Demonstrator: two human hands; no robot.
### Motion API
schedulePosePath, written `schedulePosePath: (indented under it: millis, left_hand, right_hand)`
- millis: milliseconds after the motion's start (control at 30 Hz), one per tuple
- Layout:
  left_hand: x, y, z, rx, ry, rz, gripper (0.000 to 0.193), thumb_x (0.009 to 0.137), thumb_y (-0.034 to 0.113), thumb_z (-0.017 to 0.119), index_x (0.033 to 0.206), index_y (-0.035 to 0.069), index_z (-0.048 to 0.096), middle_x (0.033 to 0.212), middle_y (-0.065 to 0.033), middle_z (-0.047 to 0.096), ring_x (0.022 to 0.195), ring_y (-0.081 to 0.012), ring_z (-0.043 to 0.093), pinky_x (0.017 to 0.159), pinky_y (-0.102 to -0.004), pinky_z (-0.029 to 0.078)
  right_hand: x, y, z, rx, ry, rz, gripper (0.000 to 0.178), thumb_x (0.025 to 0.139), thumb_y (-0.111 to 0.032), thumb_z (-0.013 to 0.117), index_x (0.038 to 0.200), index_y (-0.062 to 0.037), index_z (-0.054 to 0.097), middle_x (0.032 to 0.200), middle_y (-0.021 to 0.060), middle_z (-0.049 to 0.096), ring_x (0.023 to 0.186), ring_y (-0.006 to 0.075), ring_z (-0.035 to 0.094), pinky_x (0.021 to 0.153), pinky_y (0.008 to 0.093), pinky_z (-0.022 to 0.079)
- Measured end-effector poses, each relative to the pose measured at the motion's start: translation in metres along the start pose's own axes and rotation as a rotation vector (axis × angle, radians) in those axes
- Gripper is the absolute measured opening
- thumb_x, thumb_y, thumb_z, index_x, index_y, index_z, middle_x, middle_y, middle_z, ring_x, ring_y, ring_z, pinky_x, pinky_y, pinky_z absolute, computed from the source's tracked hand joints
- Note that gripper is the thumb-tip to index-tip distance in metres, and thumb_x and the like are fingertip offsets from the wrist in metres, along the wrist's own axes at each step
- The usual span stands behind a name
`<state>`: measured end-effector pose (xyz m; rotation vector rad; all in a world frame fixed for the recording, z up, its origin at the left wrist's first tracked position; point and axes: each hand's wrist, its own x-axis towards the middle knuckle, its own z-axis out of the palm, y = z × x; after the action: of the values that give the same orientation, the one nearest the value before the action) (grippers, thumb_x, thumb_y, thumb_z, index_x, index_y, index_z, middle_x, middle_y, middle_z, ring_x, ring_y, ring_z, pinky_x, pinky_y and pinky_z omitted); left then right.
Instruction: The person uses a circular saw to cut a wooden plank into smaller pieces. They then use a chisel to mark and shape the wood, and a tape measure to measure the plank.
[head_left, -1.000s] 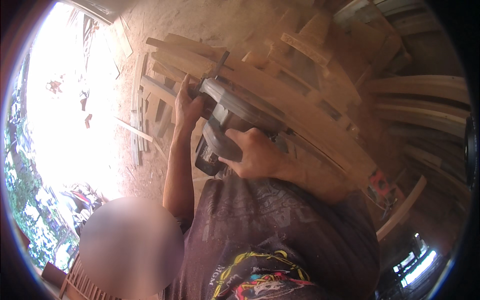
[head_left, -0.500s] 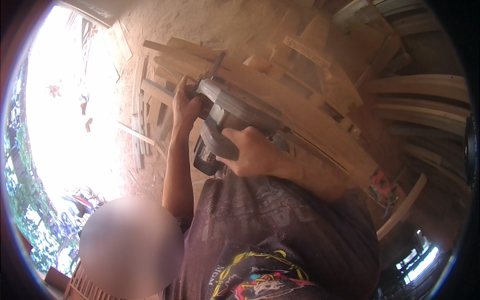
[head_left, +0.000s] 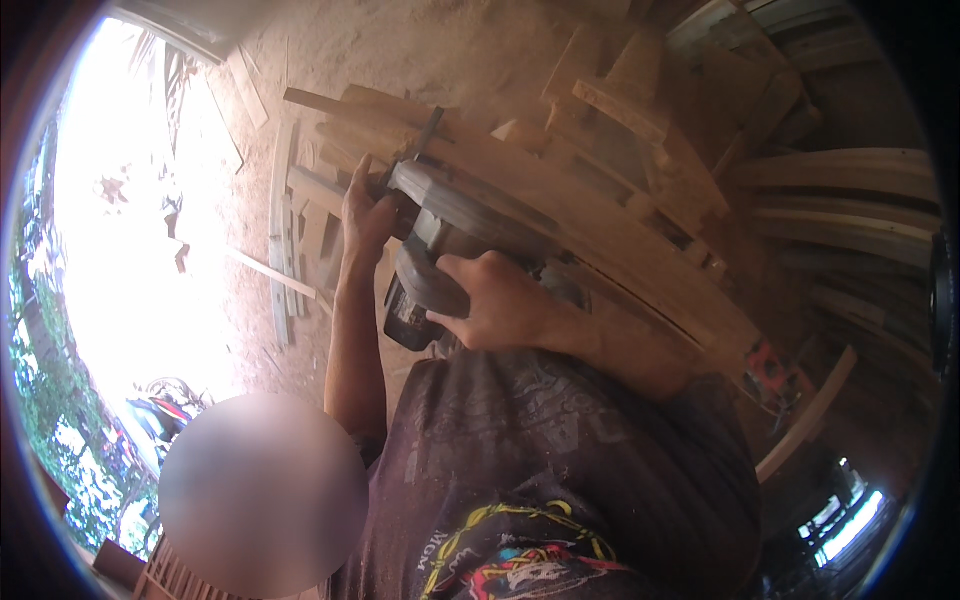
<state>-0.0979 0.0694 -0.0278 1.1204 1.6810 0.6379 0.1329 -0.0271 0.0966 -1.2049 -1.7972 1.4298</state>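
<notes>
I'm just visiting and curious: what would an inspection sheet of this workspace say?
Surface: sandy-looking brown ground.
Job's things: grey power tool beside a long plank; any contact hidden.
Clutter: loose wood strip at left; red object at lower right.
Hands: right hand grips the tool; left hand at its front end, grip partly hidden.
Cables: nothing seen.
Surroundings: bright open area at left; boards at right.
</notes>
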Motion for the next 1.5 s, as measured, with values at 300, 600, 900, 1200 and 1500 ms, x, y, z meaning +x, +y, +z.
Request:
schedulePosePath:
  millis: [300, 600, 900, 1200, 1500]
  left_hand:
    - [0.013, -0.004, -0.010, 0.014, 0.003, 0.024, 0.089, 0.080, 0.001, 0.073, 0.163, -0.004, 0.044, 0.111, -0.0193, 0.076, 0.088, -0.0252, 0.076, 0.075, -0.0368, 0.063]
    - [0.021, 0.004, -0.021, -0.065, -0.010, 0.007, 0.090, 0.080, -0.001, 0.072, 0.165, -0.004, 0.041, 0.104, -0.0189, 0.075, 0.071, -0.0225, 0.074, 0.055, -0.0343, 0.059]
    - [0.035, 0.010, -0.036, -0.078, -0.060, -0.009, 0.091, 0.081, -0.004, 0.070, 0.165, -0.009, 0.035, 0.102, -0.0198, 0.074, 0.065, -0.0208, 0.073, 0.048, -0.0332, 0.055]
    - [0.055, 0.010, -0.049, -0.059, -0.027, 0.064, 0.099, 0.081, -0.004, 0.069, 0.171, 0.002, 0.028, 0.098, -0.0148, 0.071, 0.065, -0.0199, 0.070, 0.049, -0.0320, 0.055]
    - [0.115, -0.038, -0.100, -0.144, -0.169, 0.162, 0.074, 0.087, -0.007, 0.067, 0.158, 0.002, 0.051, 0.109, -0.0074, 0.078, 0.083, -0.0099, 0.069, 0.069, -0.0255, 0.057]
  right_hand:
    - [0.015, -0.002, 0.004, -0.001, -0.020, 0.008, 0.045, 0.085, -0.019, 0.088, 0.112, 0.0095, 0.066, 0.092, 0.0333, 0.072, 0.095, 0.0502, 0.074, 0.081, 0.0511, 0.060]
    - [0.030, -0.003, 0.010, -0.012, 0.002, -0.008, 0.046, 0.085, -0.019, 0.088, 0.113, 0.0111, 0.067, 0.092, 0.0336, 0.072, 0.094, 0.0503, 0.074, 0.081, 0.0505, 0.060]
    - [0.049, -0.006, 0.016, 0.010, -0.001, 0.001, 0.042, 0.086, -0.018, 0.087, 0.110, 0.0105, 0.067, 0.090, 0.0327, 0.072, 0.092, 0.0500, 0.074, 0.080, 0.0512, 0.059]
    - [0.071, -0.010, 0.021, 0.021, 0.012, -0.007, 0.041, 0.086, -0.020, 0.086, 0.109, 0.0086, 0.068, 0.091, 0.0322, 0.073, 0.093, 0.0486, 0.075, 0.083, 0.0507, 0.060]
    - [0.109, -0.017, 0.035, 0.039, -0.079, 0.104, 0.038, 0.083, -0.020, 0.083, 0.104, 0.0099, 0.072, 0.091, 0.0320, 0.075, 0.093, 0.0451, 0.077, 0.087, 0.0489, 0.062]
